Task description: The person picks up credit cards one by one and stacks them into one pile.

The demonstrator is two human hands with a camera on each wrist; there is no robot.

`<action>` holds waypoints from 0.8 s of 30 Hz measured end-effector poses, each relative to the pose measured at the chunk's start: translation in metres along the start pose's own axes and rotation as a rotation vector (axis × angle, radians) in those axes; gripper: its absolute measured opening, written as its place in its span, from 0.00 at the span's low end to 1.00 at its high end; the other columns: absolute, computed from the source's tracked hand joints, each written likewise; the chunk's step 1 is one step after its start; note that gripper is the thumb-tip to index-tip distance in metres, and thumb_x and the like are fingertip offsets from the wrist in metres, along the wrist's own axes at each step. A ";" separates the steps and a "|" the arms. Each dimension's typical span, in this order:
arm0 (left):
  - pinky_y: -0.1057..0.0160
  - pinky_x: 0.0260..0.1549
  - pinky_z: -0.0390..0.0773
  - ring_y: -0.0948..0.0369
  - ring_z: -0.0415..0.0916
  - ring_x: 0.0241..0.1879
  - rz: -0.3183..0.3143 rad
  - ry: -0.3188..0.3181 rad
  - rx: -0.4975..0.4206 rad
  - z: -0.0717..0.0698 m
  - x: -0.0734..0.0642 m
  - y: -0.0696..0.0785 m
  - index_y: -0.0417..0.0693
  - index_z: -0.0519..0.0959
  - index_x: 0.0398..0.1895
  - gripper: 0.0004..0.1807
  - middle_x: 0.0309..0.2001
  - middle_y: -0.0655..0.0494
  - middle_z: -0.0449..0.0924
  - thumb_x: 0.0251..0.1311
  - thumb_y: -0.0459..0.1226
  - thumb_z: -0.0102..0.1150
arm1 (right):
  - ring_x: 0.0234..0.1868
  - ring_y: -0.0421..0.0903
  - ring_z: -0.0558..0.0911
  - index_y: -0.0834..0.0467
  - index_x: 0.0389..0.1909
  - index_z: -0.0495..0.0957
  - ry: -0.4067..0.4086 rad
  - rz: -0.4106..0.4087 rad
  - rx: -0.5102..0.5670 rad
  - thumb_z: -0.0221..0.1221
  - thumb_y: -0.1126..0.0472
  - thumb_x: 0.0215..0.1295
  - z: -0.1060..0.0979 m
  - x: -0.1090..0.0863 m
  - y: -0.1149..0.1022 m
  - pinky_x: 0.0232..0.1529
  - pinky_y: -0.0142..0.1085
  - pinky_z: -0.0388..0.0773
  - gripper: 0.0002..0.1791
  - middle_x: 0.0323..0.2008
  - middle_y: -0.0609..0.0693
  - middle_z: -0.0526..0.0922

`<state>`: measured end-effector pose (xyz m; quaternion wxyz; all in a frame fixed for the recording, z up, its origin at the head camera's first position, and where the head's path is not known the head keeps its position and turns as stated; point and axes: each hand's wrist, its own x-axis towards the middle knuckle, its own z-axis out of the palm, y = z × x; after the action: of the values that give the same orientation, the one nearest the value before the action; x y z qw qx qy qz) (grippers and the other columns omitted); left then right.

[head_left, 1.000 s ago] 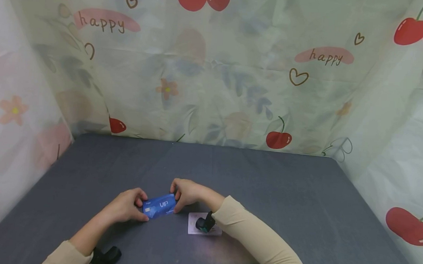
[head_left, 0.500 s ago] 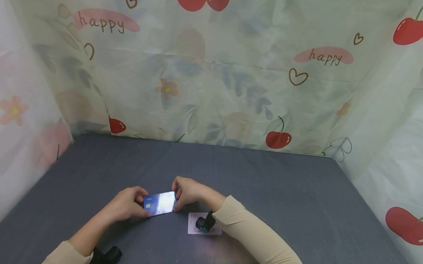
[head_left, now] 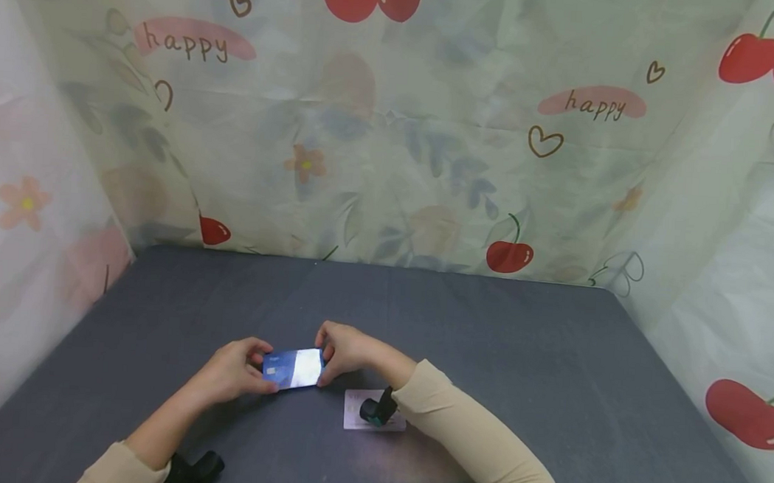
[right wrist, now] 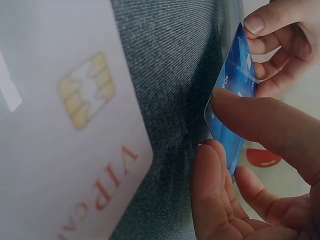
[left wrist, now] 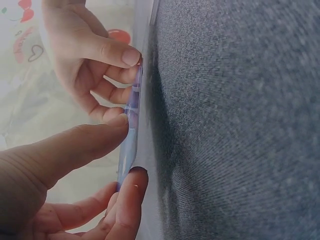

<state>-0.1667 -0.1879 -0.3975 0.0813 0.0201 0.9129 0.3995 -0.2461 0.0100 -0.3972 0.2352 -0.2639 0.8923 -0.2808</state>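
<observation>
A blue VIP card (head_left: pixel 281 371) with a gold chip is held between both hands, and glare whitens its right half in the head view. My left hand (head_left: pixel 236 371) pinches the card's left end between thumb and fingers. At the opposite end, my right hand (head_left: pixel 343 353) grips it the same way. Both wrist views show the blue card (right wrist: pixel 231 107) raised off the cloth, with a shadow beneath. A pale pink VIP card (head_left: pixel 355 411) lies flat on the table below my right wrist, partly hidden by the wrist camera.
Dark grey cloth covers the table (head_left: pixel 487 351). White curtains (head_left: pixel 392 160) printed with cherries and flowers enclose the back and both sides. Black cameras (head_left: pixel 379 407) are strapped to the wrists.
Both hands have lifted and tilted the blue card slightly, so glare now covers its right half and hides the lettering. The pink card has stayed in place.
</observation>
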 end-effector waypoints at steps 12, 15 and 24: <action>0.65 0.28 0.75 0.61 0.78 0.33 -0.009 0.024 -0.007 0.001 -0.001 0.004 0.31 0.71 0.53 0.35 0.42 0.41 0.73 0.40 0.34 0.73 | 0.30 0.40 0.74 0.57 0.44 0.71 0.021 -0.010 0.044 0.72 0.68 0.39 -0.003 -0.006 0.001 0.31 0.29 0.70 0.29 0.33 0.51 0.79; 0.65 0.28 0.76 0.61 0.77 0.33 -0.022 0.015 -0.016 0.001 0.000 0.006 0.32 0.70 0.55 0.35 0.44 0.40 0.73 0.40 0.34 0.73 | 0.30 0.40 0.74 0.58 0.44 0.71 0.024 -0.027 0.048 0.72 0.69 0.38 -0.004 -0.008 0.002 0.30 0.27 0.70 0.29 0.32 0.51 0.79; 0.65 0.28 0.76 0.62 0.76 0.33 -0.008 0.004 -0.039 0.001 0.000 0.010 0.33 0.70 0.56 0.35 0.46 0.39 0.72 0.42 0.34 0.72 | 0.28 0.40 0.74 0.59 0.45 0.70 0.037 -0.041 0.067 0.72 0.70 0.38 -0.007 -0.015 0.001 0.29 0.26 0.70 0.30 0.32 0.53 0.79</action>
<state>-0.1664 -0.1804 -0.3906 0.0815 0.0141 0.9052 0.4168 -0.2391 0.0225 -0.3884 0.2215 -0.2689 0.8810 -0.3201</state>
